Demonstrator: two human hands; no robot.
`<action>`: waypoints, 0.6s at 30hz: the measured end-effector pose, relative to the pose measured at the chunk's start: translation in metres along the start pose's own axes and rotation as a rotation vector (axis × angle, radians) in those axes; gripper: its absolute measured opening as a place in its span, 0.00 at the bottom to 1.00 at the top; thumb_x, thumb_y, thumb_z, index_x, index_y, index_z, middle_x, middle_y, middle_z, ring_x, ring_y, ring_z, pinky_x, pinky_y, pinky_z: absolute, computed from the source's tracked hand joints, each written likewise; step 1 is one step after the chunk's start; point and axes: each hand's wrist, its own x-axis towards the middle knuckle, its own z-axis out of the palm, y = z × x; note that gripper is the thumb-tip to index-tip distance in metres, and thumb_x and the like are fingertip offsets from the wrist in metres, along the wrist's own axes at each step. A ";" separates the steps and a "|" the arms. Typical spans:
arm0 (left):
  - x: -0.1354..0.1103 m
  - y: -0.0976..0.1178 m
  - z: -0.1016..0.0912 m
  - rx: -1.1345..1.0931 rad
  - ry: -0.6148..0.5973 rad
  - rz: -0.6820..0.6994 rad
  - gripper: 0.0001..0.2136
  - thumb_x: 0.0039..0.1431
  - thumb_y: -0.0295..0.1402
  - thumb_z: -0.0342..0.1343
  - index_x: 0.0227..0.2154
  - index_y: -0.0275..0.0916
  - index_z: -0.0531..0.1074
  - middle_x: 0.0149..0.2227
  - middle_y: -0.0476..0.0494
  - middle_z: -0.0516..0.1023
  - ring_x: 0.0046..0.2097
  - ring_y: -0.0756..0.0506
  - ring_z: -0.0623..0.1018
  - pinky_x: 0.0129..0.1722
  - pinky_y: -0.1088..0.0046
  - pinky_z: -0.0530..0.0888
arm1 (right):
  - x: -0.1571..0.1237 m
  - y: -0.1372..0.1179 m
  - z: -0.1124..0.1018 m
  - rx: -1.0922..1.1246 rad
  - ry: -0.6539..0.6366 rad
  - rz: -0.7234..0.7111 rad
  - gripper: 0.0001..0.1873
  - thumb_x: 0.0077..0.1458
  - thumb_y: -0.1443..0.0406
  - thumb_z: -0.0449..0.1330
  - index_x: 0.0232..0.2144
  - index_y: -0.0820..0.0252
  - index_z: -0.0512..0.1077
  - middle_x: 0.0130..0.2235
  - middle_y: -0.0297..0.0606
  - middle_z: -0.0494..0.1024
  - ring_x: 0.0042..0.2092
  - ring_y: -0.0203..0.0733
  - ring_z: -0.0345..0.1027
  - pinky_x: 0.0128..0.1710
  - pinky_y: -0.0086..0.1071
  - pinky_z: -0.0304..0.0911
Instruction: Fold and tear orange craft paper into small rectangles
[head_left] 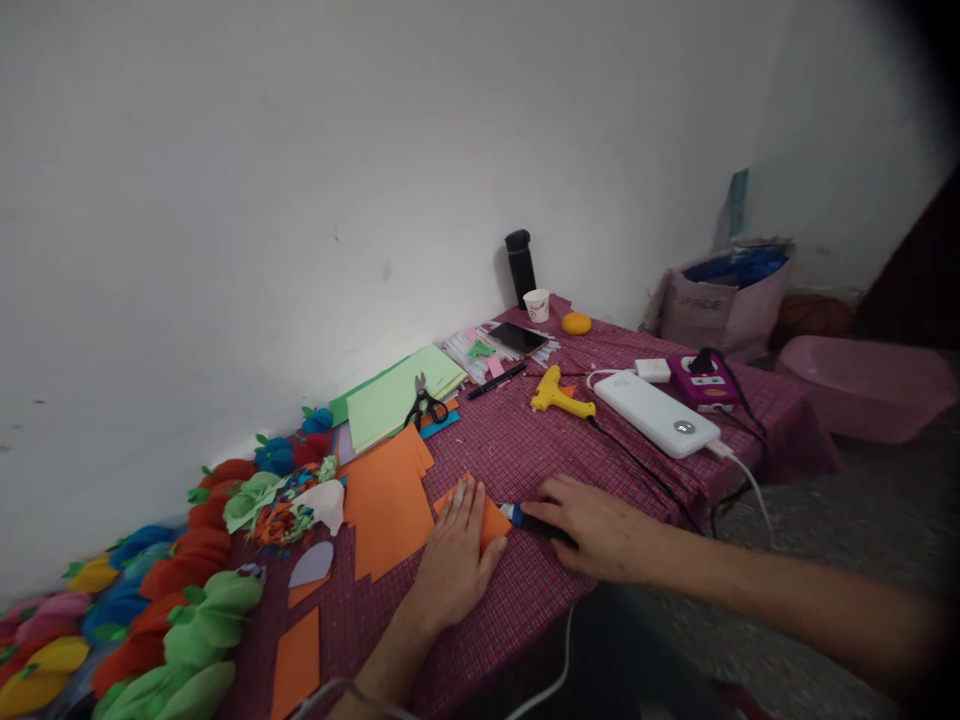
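Note:
Fingers stretched out, my left hand (459,555) lies flat on a small orange paper piece (491,522) near the table's front edge. My right hand (589,525) is wrapped round a dark, slim-handled tool (544,526) with a blue and pale end. That end meets the right side of the orange piece; its exact tip is too small to make out. Just left of my left hand are larger orange sheets (382,500). Black-handled scissors (425,402) rest on pale green sheets (390,400) behind them.
Folded paper shapes (202,560) crowd the left side beside paper scraps (281,525). Right of centre are a yellow glue gun (559,395), a white power bank (656,412) and a purple power strip (703,382) with cables. A black bottle (521,270) and paper cup (537,305) stand behind.

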 end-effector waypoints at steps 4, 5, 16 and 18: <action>0.000 -0.001 0.000 0.004 -0.006 -0.004 0.28 0.58 0.44 0.34 0.58 0.36 0.39 0.61 0.40 0.39 0.60 0.43 0.42 0.57 0.59 0.49 | -0.002 0.003 -0.001 0.000 0.007 -0.003 0.22 0.45 0.69 0.53 0.46 0.61 0.64 0.37 0.42 0.64 0.40 0.42 0.58 0.41 0.35 0.55; 0.000 -0.001 0.000 0.006 -0.007 -0.003 0.28 0.58 0.44 0.34 0.58 0.36 0.39 0.61 0.40 0.39 0.60 0.43 0.41 0.57 0.59 0.49 | -0.003 0.003 -0.002 0.000 0.010 -0.003 0.22 0.45 0.69 0.53 0.46 0.61 0.64 0.36 0.42 0.64 0.40 0.42 0.58 0.41 0.35 0.55; 0.000 0.001 0.000 0.075 -0.014 0.000 0.28 0.58 0.45 0.33 0.58 0.36 0.38 0.61 0.40 0.38 0.60 0.43 0.40 0.57 0.59 0.50 | 0.011 0.000 0.004 -0.016 -0.001 0.003 0.21 0.45 0.67 0.53 0.45 0.60 0.65 0.36 0.42 0.64 0.39 0.41 0.58 0.40 0.33 0.55; 0.000 0.001 0.000 0.070 -0.012 0.000 0.28 0.58 0.45 0.34 0.58 0.36 0.38 0.61 0.40 0.38 0.60 0.44 0.41 0.57 0.60 0.50 | 0.010 0.002 0.003 -0.011 0.005 0.006 0.21 0.45 0.67 0.53 0.46 0.61 0.65 0.37 0.42 0.64 0.39 0.42 0.57 0.40 0.34 0.54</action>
